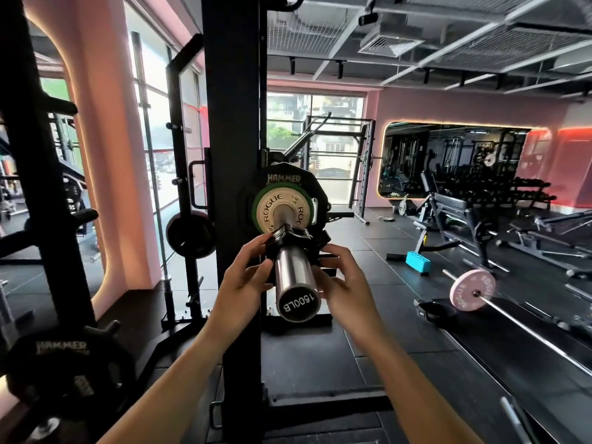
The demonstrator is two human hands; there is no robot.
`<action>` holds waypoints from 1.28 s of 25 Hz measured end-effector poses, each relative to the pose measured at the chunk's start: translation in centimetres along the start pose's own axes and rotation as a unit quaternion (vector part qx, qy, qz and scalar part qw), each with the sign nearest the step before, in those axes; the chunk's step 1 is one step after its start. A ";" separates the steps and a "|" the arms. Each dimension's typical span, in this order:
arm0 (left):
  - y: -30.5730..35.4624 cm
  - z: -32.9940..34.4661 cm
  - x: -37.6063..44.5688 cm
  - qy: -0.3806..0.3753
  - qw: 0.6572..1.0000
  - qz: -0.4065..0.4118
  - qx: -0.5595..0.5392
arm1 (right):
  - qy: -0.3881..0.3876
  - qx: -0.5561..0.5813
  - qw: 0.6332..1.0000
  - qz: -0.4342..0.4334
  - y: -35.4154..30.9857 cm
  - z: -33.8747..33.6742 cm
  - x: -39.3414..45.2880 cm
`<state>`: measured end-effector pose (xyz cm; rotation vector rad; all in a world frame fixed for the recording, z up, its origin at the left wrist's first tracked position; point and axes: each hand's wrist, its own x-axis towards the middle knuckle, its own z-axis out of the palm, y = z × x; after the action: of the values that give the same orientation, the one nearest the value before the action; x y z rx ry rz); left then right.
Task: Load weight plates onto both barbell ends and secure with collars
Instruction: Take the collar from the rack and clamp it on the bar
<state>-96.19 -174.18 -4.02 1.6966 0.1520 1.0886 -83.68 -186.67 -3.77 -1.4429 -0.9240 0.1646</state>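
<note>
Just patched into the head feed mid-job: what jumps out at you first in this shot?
Dead centre, the barbell sleeve points at the camera, its end cap reading 1500LB, with both hands on a black collar around it: left hand, right hand. Behind the collar sit a white ROGUE plate and a black HAMMER plate. Lower right, a pink plate rests on the floor.

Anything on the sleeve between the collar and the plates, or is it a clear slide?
Nothing visible. Both hands, left hand and right hand, hold the black collar on the steel sleeve. It looks close to the small white plate, with no other item between; whether they touch is unclear.
</note>
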 end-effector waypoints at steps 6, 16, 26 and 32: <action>-4.6 -0.8 5.7 -0.015 0.999 0.008 -0.038 | 0.014 -0.013 1.000 0.003 2.4 1.2 5.9; -12.5 -1.8 14.6 0.036 0.996 0.049 0.070 | -0.009 -0.070 0.996 -0.063 5.3 2.9 14.9; -14.7 -2.1 16.8 -0.003 0.999 0.051 0.017 | 0.064 -0.061 0.995 -0.054 8.1 3.3 18.0; -14.5 -1.8 16.6 0.004 0.998 0.058 0.010 | 0.146 -0.063 0.985 -0.069 10.1 3.6 18.5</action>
<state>-82.25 -157.19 -6.11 1.7374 0.0696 1.1826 -69.51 -170.73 -5.18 -1.4651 -0.7988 -0.2077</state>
